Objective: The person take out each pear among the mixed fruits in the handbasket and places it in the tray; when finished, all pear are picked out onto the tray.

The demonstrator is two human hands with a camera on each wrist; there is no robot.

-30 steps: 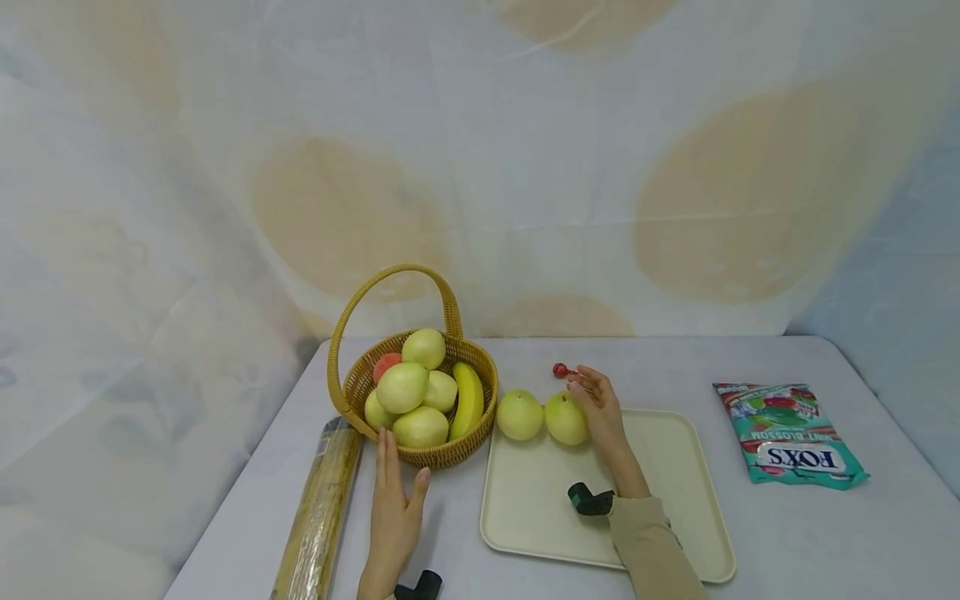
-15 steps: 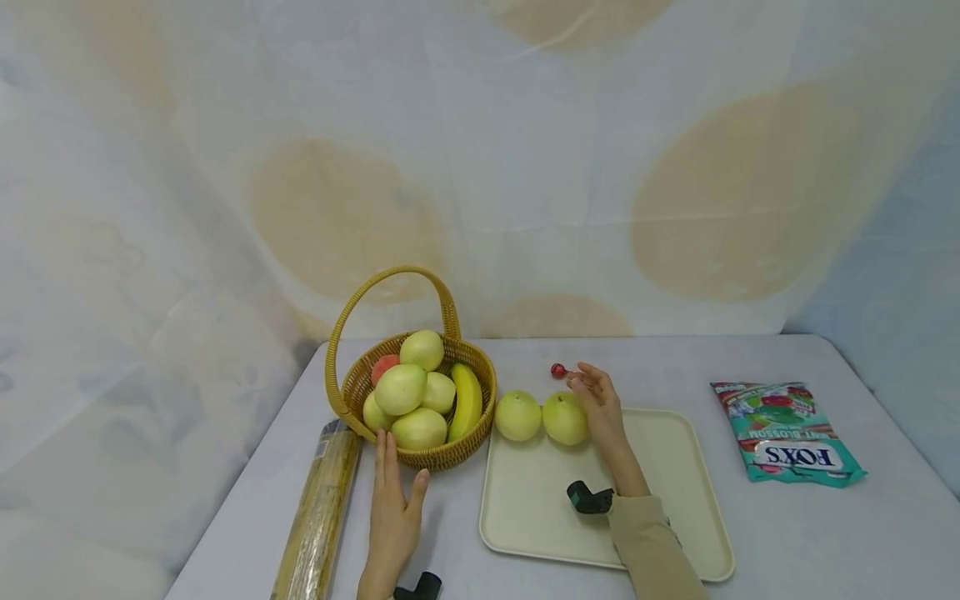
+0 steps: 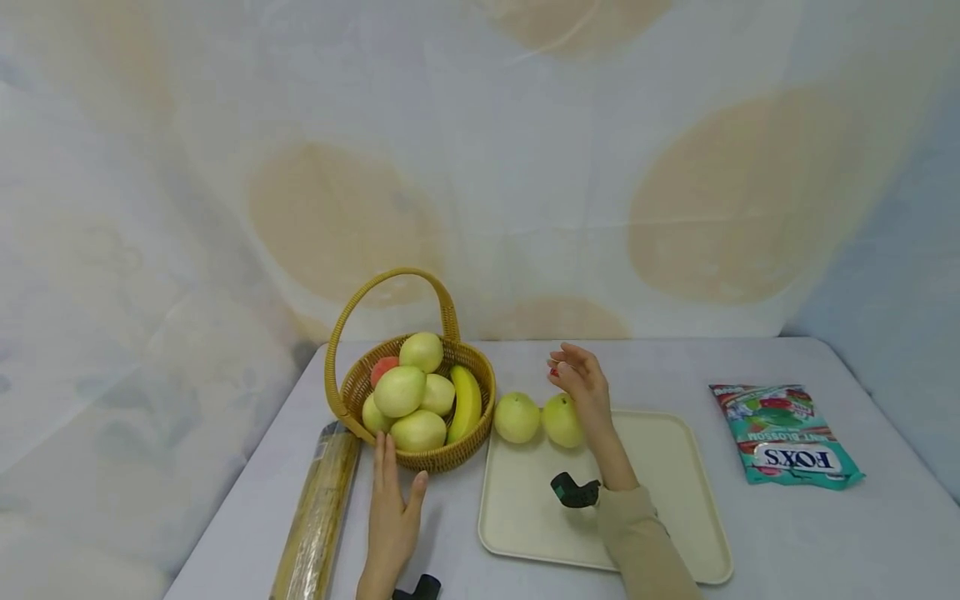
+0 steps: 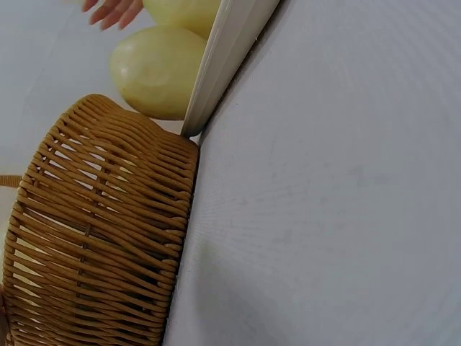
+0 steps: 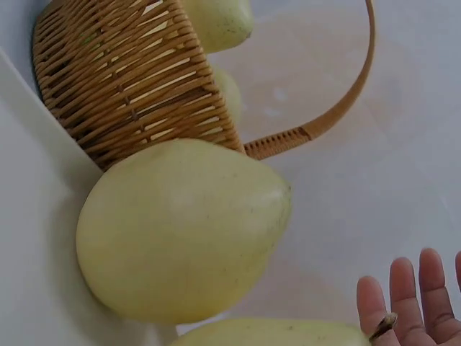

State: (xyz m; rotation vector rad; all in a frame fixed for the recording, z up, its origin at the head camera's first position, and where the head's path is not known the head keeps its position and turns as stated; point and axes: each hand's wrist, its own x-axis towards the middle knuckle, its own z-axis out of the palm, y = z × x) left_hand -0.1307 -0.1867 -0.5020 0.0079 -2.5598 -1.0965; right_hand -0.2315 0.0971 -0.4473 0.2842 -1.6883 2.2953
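My left hand [image 3: 393, 521] has straight fingers, their tips at the front of the wicker basket [image 3: 450, 454]. In the basket lie several pale green pear-like fruits [image 3: 420, 429], a banana [image 3: 467, 404] and a reddish fruit [image 3: 385, 369]. My right hand [image 3: 587, 387] reaches past two yellow-green fruits [image 3: 517, 417] at the tray's back edge. Its fingers lie over a small red lollipop [image 3: 553, 372], mostly hidden behind them. In the right wrist view the fingers [image 5: 403, 288] look straight, close to a fruit's stem [image 5: 384, 326].
The cream tray [image 3: 540, 517] lies under my right forearm. A teal candy bag [image 3: 787, 433] lies flat at the right. Along the left side is a long plastic-wrapped yellowish bundle [image 3: 318, 508]. A patterned cloth [image 3: 525, 167] hangs behind the table.
My right hand has shifted left and slightly away from me, now covering most of the lollipop that showed beside its fingertips. The left hand and basket stay in place.
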